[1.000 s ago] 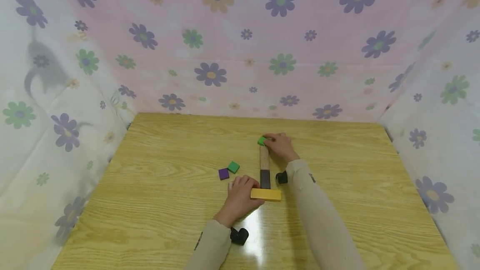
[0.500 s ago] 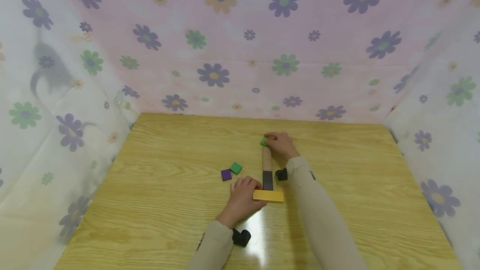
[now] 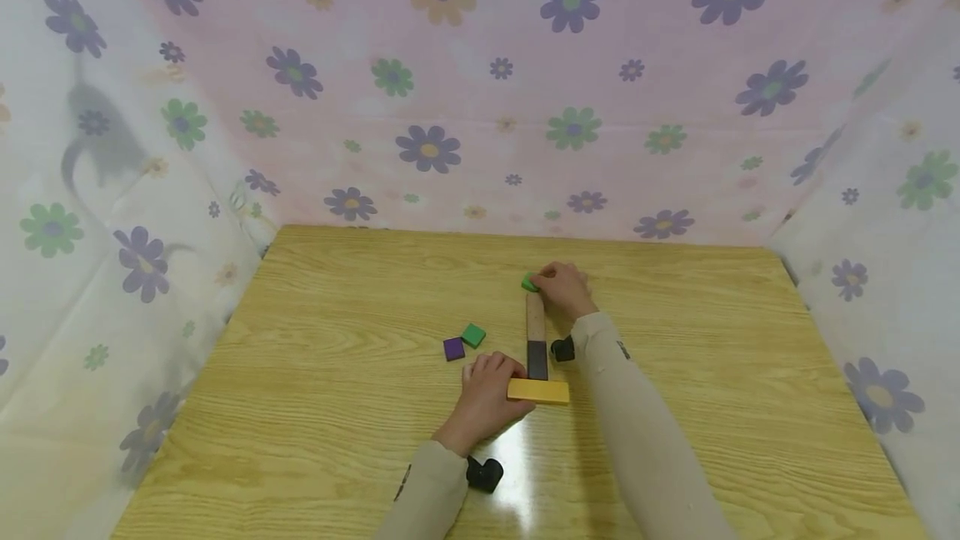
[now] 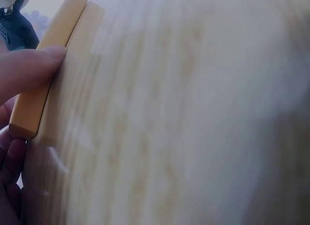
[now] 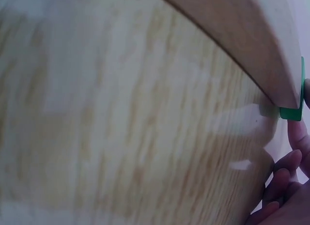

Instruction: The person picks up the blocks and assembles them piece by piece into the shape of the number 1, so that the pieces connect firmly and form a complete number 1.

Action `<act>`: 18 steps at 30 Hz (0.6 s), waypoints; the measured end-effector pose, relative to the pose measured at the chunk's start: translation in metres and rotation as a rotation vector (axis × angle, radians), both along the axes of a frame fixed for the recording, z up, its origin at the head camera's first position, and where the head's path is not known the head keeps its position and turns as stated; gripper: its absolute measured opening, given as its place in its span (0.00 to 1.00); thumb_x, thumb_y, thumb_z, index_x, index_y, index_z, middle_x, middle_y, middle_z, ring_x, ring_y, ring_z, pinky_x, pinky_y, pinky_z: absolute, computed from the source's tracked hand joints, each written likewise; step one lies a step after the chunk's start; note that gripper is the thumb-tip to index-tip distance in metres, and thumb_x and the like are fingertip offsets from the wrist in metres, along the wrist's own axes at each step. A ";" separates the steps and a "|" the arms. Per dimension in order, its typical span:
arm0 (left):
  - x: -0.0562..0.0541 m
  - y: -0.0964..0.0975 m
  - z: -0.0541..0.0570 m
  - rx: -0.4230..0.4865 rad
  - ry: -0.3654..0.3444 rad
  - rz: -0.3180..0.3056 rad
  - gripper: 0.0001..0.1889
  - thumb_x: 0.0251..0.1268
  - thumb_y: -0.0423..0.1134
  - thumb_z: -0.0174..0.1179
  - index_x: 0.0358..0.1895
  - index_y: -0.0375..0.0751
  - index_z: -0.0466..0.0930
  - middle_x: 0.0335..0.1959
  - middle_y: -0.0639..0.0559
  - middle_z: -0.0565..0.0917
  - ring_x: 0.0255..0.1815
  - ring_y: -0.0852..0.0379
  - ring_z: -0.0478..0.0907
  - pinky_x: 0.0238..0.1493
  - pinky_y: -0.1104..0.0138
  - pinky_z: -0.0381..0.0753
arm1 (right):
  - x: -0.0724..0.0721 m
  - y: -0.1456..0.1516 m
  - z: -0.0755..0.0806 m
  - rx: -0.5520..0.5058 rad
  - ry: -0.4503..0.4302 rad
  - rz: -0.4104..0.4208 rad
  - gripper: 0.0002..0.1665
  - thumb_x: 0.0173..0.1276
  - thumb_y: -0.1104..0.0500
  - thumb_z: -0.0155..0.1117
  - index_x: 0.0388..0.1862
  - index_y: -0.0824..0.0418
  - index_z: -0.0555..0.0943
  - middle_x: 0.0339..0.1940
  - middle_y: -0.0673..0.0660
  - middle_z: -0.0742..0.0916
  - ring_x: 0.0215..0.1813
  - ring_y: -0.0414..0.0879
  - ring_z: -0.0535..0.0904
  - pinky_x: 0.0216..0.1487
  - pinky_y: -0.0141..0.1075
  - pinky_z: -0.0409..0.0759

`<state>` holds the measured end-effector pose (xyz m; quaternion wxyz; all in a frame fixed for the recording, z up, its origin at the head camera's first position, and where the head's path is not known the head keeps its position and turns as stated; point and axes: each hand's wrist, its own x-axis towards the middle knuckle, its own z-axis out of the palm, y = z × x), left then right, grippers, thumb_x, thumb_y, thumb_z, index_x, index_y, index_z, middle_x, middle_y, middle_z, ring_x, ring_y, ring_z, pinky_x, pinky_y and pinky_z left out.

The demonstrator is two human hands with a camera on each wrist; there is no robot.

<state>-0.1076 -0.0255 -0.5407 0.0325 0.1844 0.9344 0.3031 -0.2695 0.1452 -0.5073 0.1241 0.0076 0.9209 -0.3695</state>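
Note:
In the head view, my left hand [image 3: 483,398] grips the left end of a yellow block [image 3: 538,392], thumb on its near side and fingers on the far side. The left wrist view shows the thumb pressed to this yellow block [image 4: 31,108]. Beyond it, a black block [image 3: 537,360] and a plain wooden block [image 3: 535,319] form a straight line away from me. At the line's far end, my right hand [image 3: 564,288] pinches a small green block [image 3: 528,282]. In the right wrist view, the green block [image 5: 290,114] appears against the wooden block's end [image 5: 271,55].
A purple square block [image 3: 453,348] and a darker green square block [image 3: 473,335] lie corner to corner, left of the line. The wood-grain table [image 3: 337,298] meets a flowered cloth [image 3: 465,107] at the back and sides. Each wrist carries a black camera.
The head view has shifted slightly, moving everything a little rightward in the picture. My right fingers have adjusted slightly on the green block. The left hand keeps its grip on the yellow block.

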 end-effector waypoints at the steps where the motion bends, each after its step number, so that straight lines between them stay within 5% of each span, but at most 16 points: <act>1: 0.000 0.000 0.000 -0.004 0.000 -0.001 0.19 0.48 0.58 0.62 0.42 0.57 0.71 0.40 0.64 0.67 0.41 0.60 0.60 0.40 0.62 0.52 | 0.000 0.001 -0.001 0.001 -0.002 -0.005 0.23 0.63 0.42 0.52 0.46 0.57 0.75 0.52 0.60 0.71 0.57 0.63 0.56 0.52 0.56 0.52; 18: 0.001 0.000 -0.002 -0.003 -0.003 0.005 0.19 0.48 0.58 0.62 0.42 0.57 0.71 0.40 0.64 0.67 0.41 0.60 0.59 0.40 0.62 0.52 | -0.002 0.005 -0.011 -0.053 0.063 0.020 0.18 0.67 0.49 0.50 0.51 0.54 0.75 0.49 0.57 0.77 0.57 0.60 0.57 0.53 0.55 0.52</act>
